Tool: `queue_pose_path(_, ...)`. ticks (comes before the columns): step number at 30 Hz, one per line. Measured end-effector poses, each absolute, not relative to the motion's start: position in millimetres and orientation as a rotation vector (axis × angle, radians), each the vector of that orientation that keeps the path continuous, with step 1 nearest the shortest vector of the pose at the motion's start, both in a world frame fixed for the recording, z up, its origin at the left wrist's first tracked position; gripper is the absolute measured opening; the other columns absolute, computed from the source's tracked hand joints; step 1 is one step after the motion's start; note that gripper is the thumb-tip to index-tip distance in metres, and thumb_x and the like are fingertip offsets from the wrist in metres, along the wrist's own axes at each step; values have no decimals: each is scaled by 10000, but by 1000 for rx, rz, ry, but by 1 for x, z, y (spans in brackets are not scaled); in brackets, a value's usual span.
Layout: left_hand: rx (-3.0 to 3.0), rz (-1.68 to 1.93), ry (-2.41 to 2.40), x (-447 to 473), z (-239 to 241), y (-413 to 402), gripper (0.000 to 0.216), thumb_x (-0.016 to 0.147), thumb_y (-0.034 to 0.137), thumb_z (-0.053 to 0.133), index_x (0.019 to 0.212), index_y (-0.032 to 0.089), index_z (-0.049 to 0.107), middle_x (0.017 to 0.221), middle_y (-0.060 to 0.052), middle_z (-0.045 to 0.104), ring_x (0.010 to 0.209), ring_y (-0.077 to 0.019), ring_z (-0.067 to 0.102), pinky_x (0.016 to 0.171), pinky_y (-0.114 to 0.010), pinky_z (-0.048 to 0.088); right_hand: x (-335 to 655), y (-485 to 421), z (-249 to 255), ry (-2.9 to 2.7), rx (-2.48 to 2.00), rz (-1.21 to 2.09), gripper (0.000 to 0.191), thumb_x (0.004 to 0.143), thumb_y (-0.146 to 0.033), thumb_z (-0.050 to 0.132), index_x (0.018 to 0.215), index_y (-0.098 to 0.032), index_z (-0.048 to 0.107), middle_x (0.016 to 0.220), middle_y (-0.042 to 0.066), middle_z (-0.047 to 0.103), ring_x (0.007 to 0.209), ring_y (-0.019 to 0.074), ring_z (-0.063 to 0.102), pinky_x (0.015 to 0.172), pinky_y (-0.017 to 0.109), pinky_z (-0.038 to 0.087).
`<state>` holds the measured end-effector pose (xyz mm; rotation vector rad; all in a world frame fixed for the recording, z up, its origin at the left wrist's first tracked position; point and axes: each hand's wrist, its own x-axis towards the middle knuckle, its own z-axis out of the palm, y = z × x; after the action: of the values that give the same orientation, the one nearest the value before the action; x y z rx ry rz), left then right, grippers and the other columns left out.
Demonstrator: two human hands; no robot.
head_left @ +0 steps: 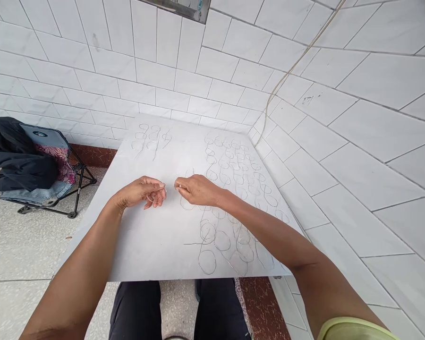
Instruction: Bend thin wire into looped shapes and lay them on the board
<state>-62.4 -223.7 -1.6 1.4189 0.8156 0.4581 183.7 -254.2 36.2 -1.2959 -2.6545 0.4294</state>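
Above the middle of a white tabletop (145, 241), my left hand (141, 192) pinches a thin wire (150, 199) between thumb and fingertips. Part of that wire curves round in front of its lower fingers. Facing it a short gap away is my right hand (200, 190), with thumb and fingers pressed together. A tiny pale spot shows at its fingertips, too small to name for certain. Beneath and beside the right hand lie many thin wires bent into loops (208, 262), some overlapping. A smaller group of looped wires (152, 137) rests at the far left of the tabletop.
White tiled walls (371, 123) border the table at the back and right. A cable (286, 73) runs down the corner. To the left stands a folding chair (62, 182) with dark cloth (24, 165) on it. My legs (136, 309) are under the front edge.
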Motion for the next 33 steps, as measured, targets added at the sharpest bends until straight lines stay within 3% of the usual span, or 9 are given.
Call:
queue_pose_path(6,1293,801,1081,-58,-13,-214,675,851,785,533,1052,175,739,806,-143,737,593,-222,642,425,-283,371,177,-225,34,-2178,-1471,747,128,1004,-203,485,917,-204,578,695,1,669,525,128,584,545,262,398)
queue_pose_path(12,1291,1010,1299,-54,-30,-205,754,877,839,412,1060,155,671,787,-142,726,577,-221,628,424,-287,376,153,-145,16,-1645,-1672,985,164,954,-121,590,813,-183,535,677,49,697,500,146,653,562,270,509)
queue_pose_path(18,1564,1018,1435,-47,-36,-213,681,913,814,374,994,194,643,755,-108,733,576,-234,636,502,-318,432,130,-101,1,-1481,-1797,1008,134,911,-69,646,828,-148,576,636,84,686,517,181,677,547,287,556)
queue_pose_path(22,1655,1006,1456,-45,-36,-215,624,925,794,392,925,210,613,742,-94,736,586,-239,643,599,-348,469,116,-85,-7,-1366,-1854,1075,71,920,-71,626,869,-116,606,619,84,684,523,196,696,536,299,595)
queue_pose_path(33,1676,925,1494,-46,-34,-216,615,965,770,325,933,209,577,795,-87,745,649,-239,662,631,-342,470,108,-68,-19,-1162,-1869,1172,119,976,-106,566,878,-97,634,585,80,682,507,210,721,512,282,631)
